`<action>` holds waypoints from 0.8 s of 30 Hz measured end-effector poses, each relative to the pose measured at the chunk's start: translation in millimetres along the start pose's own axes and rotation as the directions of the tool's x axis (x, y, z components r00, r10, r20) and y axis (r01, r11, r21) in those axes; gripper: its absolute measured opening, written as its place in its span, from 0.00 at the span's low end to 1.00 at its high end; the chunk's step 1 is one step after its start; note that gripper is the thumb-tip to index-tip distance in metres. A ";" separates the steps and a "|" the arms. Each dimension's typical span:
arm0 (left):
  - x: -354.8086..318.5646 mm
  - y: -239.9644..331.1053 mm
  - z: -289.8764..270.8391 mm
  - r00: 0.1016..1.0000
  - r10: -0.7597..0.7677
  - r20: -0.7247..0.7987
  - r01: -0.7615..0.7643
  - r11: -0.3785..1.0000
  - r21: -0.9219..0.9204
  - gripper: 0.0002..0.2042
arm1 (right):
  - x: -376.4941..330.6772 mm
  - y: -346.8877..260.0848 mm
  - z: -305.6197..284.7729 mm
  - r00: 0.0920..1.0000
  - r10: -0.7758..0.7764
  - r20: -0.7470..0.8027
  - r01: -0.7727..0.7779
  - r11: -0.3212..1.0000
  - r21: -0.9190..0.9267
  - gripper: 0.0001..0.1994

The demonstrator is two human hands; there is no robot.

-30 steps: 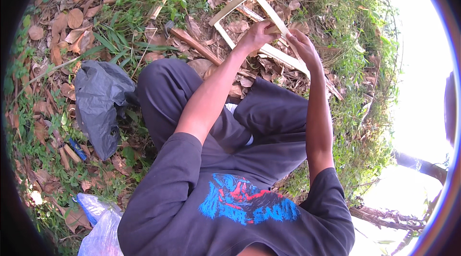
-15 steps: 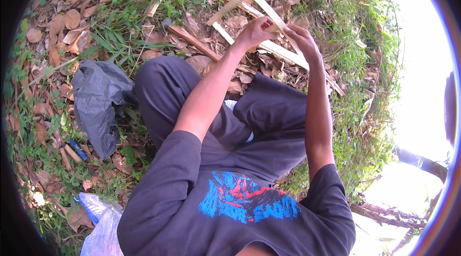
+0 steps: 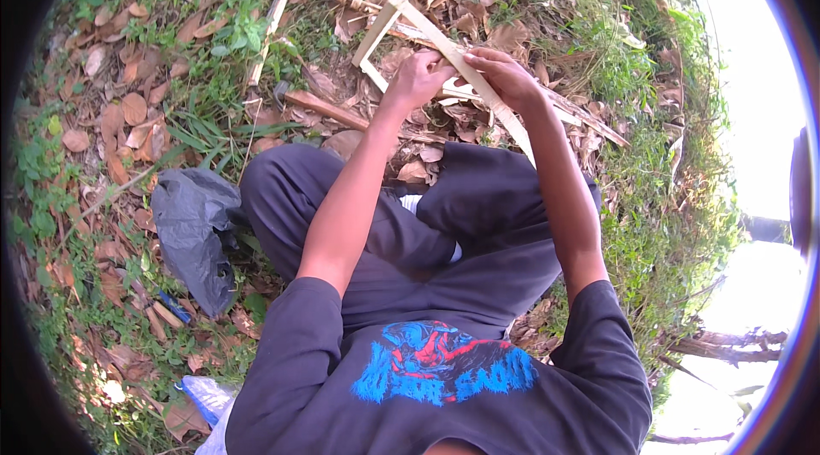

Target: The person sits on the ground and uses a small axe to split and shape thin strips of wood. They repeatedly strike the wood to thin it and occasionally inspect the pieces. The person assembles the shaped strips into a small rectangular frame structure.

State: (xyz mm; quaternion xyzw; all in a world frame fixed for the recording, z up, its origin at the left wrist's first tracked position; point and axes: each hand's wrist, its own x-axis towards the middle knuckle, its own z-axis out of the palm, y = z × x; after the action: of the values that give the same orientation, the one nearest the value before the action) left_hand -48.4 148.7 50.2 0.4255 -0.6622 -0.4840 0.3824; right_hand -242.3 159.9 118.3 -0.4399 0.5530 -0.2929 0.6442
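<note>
A pale flat wooden-looking strip [image 3: 431,32], folded at sharp corners into an angular shape, is held out in front of my crossed legs. My right hand [image 3: 506,78] grips its long side between thumb and fingers, and the free end slants down past my wrist toward my knee. Close beside it, my left hand [image 3: 418,81] is closed, its fingertips pinched at the strip's inner side. Part of the strip behind the hands is hidden, so I cannot tell how its ends meet.
A brown stick [image 3: 329,109] lies by my left knee, with pale split pieces [image 3: 278,20] farther off. A dark plastic bag [image 3: 196,229] rests at my left, near a small blue object [image 3: 175,307]. Dry leaves [image 3: 134,107] and grass cover the ground.
The folded strip has shifted left and tilted, its long side now slanting toward my right knee. Both hands have come slightly lower, and the right has moved left along with it.
</note>
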 end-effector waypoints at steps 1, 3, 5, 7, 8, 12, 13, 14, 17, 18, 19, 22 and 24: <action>1.6 6.3 -1.1 0.996 0.089 0.005 -0.089 0.996 -0.013 0.14 | -3.9 -1.2 -3.0 1.000 -0.013 -0.008 0.013 1.000 0.004 0.15; 4.7 18.0 -4.9 0.982 0.182 0.057 -0.174 0.977 -0.122 0.12 | -16.2 -9.9 1.8 0.998 -0.018 -0.056 0.025 0.990 0.139 0.13; 11.2 30.1 -1.9 0.990 0.105 0.098 -0.071 0.950 -0.304 0.14 | -23.1 -20.8 4.9 0.989 -0.065 -0.136 0.097 0.966 0.240 0.12; 20.1 19.5 -8.0 0.983 0.047 0.178 0.049 0.867 -0.496 0.19 | -21.4 -24.8 14.6 0.971 -0.103 -0.217 0.174 0.925 0.338 0.11; 23.2 20.4 -9.7 0.971 -0.030 0.238 0.177 0.761 -0.625 0.22 | -21.5 -20.1 17.7 0.952 -0.060 -0.301 0.165 0.927 0.337 0.10; 28.2 67.7 -31.4 0.890 -0.013 0.456 0.041 0.998 -0.052 0.27 | -35.3 -15.3 53.1 0.936 -0.030 -0.351 0.269 0.704 0.657 0.12; 26.3 78.2 -34.5 0.893 -0.027 0.449 0.025 1.000 0.011 0.25 | -30.0 -3.1 59.9 0.931 -0.053 -0.360 0.305 0.655 0.692 0.12; 33.7 67.9 -43.4 0.857 -0.073 0.509 0.081 0.997 0.008 0.27 | -24.5 7.6 66.6 0.926 -0.075 -0.369 0.337 0.602 0.724 0.12; 26.0 52.8 -75.4 0.839 -0.118 0.531 0.244 0.954 -0.173 0.28 | -31.4 17.3 83.0 0.934 -0.242 -0.262 0.344 0.805 0.483 0.17; 22.7 59.7 -83.4 0.808 -0.109 0.579 0.239 0.959 -0.153 0.29 | -29.8 24.0 74.1 0.921 -0.339 -0.190 0.370 0.915 0.163 0.22; 18.7 59.7 -90.3 0.810 -0.105 0.577 0.241 0.957 -0.165 0.29 | -21.0 29.1 78.2 0.811 -0.526 -0.254 0.432 0.833 -0.347 0.25; 11.3 53.3 -111.6 0.833 -0.144 0.535 0.319 0.914 -0.251 0.31 | 11.1 54.3 91.4 0.756 -0.631 -0.175 0.517 0.739 -0.432 0.26; 7.3 54.4 -117.2 0.845 -0.194 0.498 0.396 0.853 -0.340 0.32 | 30.1 60.8 98.4 0.785 -0.607 -0.123 0.526 0.758 -0.384 0.27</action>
State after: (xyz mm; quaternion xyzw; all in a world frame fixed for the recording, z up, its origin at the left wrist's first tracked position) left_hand 46.2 114.1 131.4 0.3069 -0.5327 -0.7564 0.2233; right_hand -147.0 184.6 50.6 -0.6497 0.5069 -0.4296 0.3693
